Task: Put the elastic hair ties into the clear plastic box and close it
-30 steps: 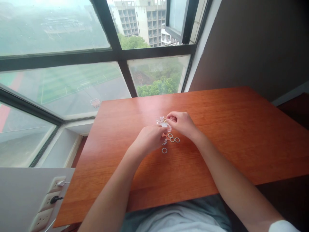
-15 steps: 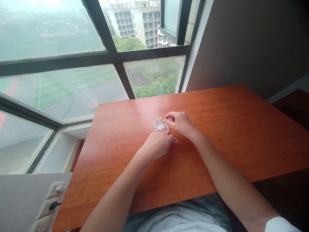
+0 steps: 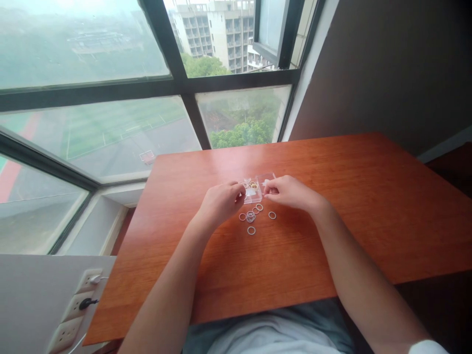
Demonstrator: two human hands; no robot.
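A small clear plastic box (image 3: pixel 252 199) lies on the table with its clear lid (image 3: pixel 266 177) folded back to the right. Gold-coloured and pale rings (image 3: pixel 253 186) sit inside it. My left hand (image 3: pixel 223 197) is closed at the box's left edge, fingers curled; what they hold, if anything, is hidden. Over the lid, my right hand (image 3: pixel 289 191) has thumb and fingers pinched together, and whatever is between them is too small to make out. Several pale rings (image 3: pixel 250 217) lie loose in front of the box, some overlapping. One ring (image 3: pixel 272 215) rests apart on the right, another (image 3: pixel 251 230) nearer me.
The reddish-brown wooden table (image 3: pixel 354 216) reaches a large window with a dark frame (image 3: pixel 236 82). A grey wall (image 3: pixel 376 73) rises at the right. Power sockets (image 3: pixel 73 306) with plugs are on the low wall at the left.
My left hand has moved up and left from in front of the box, uncovering the loose rings. My right hand has shifted from the box's contents to over the lid. The view has turned slightly.
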